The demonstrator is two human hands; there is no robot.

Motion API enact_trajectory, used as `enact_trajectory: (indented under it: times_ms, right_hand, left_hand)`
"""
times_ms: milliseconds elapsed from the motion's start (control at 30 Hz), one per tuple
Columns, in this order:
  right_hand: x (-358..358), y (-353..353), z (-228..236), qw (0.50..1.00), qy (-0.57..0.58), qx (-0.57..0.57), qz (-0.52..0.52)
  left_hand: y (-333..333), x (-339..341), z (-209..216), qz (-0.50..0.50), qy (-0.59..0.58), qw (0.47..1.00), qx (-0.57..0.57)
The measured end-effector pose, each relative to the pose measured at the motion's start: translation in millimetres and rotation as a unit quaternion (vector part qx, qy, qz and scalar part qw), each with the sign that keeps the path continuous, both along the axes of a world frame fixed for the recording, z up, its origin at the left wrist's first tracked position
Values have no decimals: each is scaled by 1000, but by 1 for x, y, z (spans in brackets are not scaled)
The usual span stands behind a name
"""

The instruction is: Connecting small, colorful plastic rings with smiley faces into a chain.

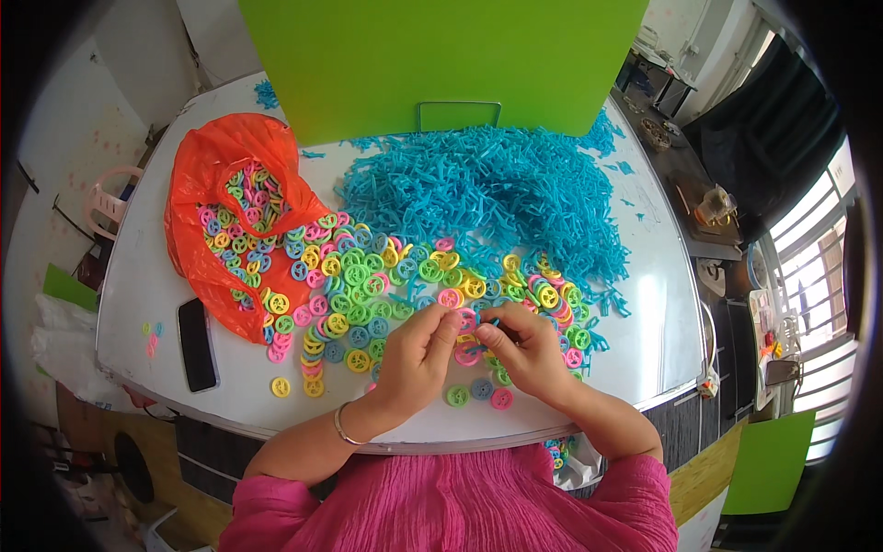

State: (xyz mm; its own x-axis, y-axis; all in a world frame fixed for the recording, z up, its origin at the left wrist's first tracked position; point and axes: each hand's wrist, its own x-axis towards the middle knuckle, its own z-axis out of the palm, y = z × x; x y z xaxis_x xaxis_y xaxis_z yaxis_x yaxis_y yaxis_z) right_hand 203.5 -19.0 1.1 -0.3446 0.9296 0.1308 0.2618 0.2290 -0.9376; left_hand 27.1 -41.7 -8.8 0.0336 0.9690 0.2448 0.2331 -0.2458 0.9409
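Observation:
My left hand [419, 351] pinches a small pink plastic wheel [467, 319] between thumb and forefinger. Close against it, my right hand [529, 352] has its thumb and forefinger closed on a small blue plastic piece [485, 322] that meets the wheel. Under and around both hands lie many loose wheels [368, 283] in pink, yellow, green and blue. A large heap of thin blue plastic pieces [478, 189] lies just beyond them. Near the table's front edge, a green, a blue and a pink wheel [501, 398] sit in a row.
An open red plastic bag [204, 175] spills more wheels at the left. A dark phone [197, 344] lies beside it on the white table [248, 396]. A tall green panel [441, 55] with a wire handle stands at the back. A few small coloured pieces [152, 340] lie far left.

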Motion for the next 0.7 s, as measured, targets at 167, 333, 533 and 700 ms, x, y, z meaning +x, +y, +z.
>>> enact_trajectory:
  times_ms: [167, 333, 533, 700]
  right_hand:
    - [2, 0, -5, 998, -10, 49, 49]
    - [1, -1, -2, 993, -49, 95, 42]
    - [4, 1, -3, 959, -99, 260, 53]
    - [5, 1, 1, 971, -74, 216, 75]
  left_hand:
    - [1, 2, 4, -1, 74, 993, 88]
    - [3, 3, -5, -6, 51, 997, 65]
    - [3, 3, 0, -13, 68, 996, 61]
    - [1, 8, -3, 12, 34, 995, 94]
